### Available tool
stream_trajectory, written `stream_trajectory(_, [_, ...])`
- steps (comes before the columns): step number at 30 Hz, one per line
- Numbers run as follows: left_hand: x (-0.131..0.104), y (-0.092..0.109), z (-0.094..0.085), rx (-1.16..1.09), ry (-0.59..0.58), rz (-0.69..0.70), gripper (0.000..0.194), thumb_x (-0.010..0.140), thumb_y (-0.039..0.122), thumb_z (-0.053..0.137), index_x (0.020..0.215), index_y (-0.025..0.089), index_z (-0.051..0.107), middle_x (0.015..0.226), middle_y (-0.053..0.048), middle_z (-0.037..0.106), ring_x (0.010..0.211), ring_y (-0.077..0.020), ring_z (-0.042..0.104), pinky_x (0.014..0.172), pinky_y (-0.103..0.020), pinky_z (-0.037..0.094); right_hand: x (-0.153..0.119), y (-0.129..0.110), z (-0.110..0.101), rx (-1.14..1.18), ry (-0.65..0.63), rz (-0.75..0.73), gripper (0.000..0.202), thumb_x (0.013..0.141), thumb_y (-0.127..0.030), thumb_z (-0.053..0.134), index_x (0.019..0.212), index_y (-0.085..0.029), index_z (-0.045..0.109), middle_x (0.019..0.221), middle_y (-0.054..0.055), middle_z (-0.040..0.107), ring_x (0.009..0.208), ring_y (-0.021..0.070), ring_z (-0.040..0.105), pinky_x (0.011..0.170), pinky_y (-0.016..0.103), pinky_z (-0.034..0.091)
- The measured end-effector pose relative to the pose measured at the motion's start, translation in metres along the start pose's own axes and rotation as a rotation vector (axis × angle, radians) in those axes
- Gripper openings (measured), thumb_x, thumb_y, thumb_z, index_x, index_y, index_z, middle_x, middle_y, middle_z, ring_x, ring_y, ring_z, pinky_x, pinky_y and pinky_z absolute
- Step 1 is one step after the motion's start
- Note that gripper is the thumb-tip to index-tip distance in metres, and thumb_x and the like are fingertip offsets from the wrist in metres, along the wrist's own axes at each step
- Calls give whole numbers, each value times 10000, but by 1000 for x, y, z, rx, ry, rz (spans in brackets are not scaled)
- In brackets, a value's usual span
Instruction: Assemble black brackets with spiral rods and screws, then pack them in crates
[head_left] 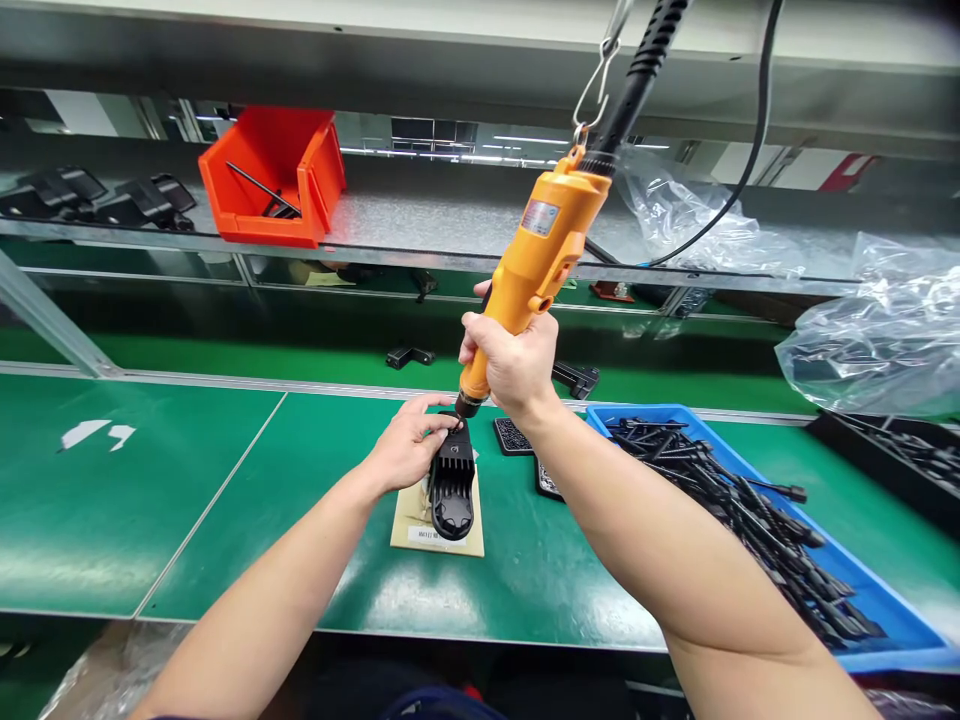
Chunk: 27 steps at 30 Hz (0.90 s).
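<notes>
My right hand (pixel 517 360) is wrapped round the lower body of an orange electric screwdriver (pixel 551 235), which hangs from a metal hook and slants down to the left. Its dark tip meets the upper end of a black plastic housing (pixel 454 490), rounded at the near end and ribbed in the middle. Thumb and fingers of my left hand (pixel 409 445) grip that upper end close to the screwdriver tip. Under the housing lies a pale yellow board (pixel 470 540) with a white printed label. Whether a screw sits at the tip is too small to tell.
Right of the board are small black trays (pixel 513 436) of tiny parts. A blue tray (pixel 892 625) holds many black rod-like parts. An orange bin (pixel 262 225) and black parts (pixel 142 203) stand on the shelf. Clear plastic bags (pixel 885 340) hang at right. Cables run overhead.
</notes>
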<state>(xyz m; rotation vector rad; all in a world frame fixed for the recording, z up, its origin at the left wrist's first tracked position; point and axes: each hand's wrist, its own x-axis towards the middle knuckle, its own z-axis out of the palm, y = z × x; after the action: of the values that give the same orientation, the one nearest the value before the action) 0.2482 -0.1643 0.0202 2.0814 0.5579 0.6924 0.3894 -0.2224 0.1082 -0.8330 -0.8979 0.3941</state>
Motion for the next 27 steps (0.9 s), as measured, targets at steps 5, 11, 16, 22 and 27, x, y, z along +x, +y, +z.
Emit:
stream_trajectory(5, [-1, -3, 0, -34, -10, -24, 247, 795, 160, 604, 915, 244, 803, 1289, -99, 601, 1304, -304, 459, 1170, -493, 280, 0, 0, 3, 27, -18, -24, 225, 728, -262, 668, 927, -220, 573, 486, -94, 533, 399, 107, 483, 439, 256, 401])
stream_trajectory(11, [-2, -2, 2, -133, -3, -47, 234, 786, 167, 622, 909, 246, 804, 1279, -88, 601, 1280, -301, 478, 1172, -483, 285, 4, 2, 6, -23, -46, 24, 254, 703, -305, 697, 919, -256, 574, 492, -99, 512, 424, 106, 503, 460, 257, 424])
stream_trajectory(16, [-3, -5, 6, -251, 6, -56, 216, 771, 159, 629, 896, 217, 796, 1249, -101, 612, 1242, -284, 516, 1143, -447, 332, 4, 3, 8, -35, -64, 36, 289, 686, -280, 677, 944, -212, 566, 492, -106, 521, 421, 95, 500, 476, 252, 438])
stream_trajectory(22, [-24, -33, 8, -625, 84, -232, 723, 567, 18, 650, 1261, 218, 629, 1302, -96, 610, 1285, -274, 512, 1147, -445, 317, 5, 4, 9, -58, -84, 39, 236, 717, -243, 648, 941, -225, 577, 481, -94, 542, 424, 115, 506, 482, 268, 448])
stream_trajectory(27, [-39, -42, 13, -507, -90, -135, 1168, 501, 61, 848, 1525, 249, 318, 1381, -155, 550, 1307, -297, 505, 1132, -458, 338, 4, 3, 10, -67, -90, 57, 230, 707, -256, 695, 915, -255, 595, 508, -89, 516, 445, 116, 519, 493, 277, 459])
